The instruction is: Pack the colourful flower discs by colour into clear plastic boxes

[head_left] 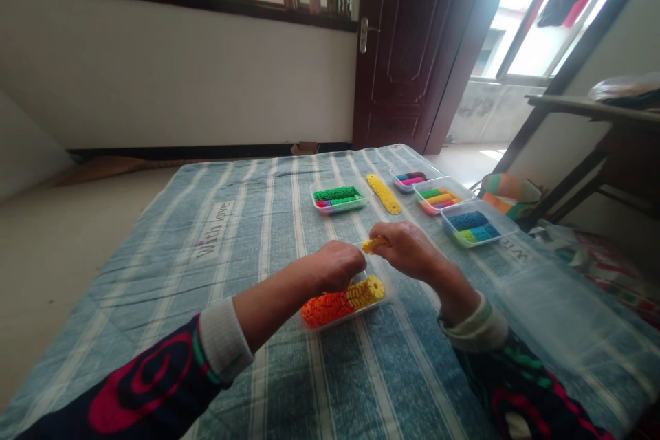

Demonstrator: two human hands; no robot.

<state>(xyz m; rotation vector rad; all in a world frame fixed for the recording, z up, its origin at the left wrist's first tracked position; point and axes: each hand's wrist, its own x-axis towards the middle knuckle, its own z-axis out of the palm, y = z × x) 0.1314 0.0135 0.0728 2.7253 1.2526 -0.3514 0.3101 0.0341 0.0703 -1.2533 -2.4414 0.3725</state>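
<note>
Striped cloth [247, 220]; right hand [407, 247] pinches yellow piece [371, 246]; box [353, 317] of orange and yellow pieces [335, 305] under left hand [337, 265], grip unclear.

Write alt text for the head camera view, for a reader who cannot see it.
A person's left hand is at a clear box of orange and yellow pieces, while the right hand pinches something yellow. Beyond, on a blue striped cloth, are a yellow strip and four more boxes of colourful pieces.
</note>
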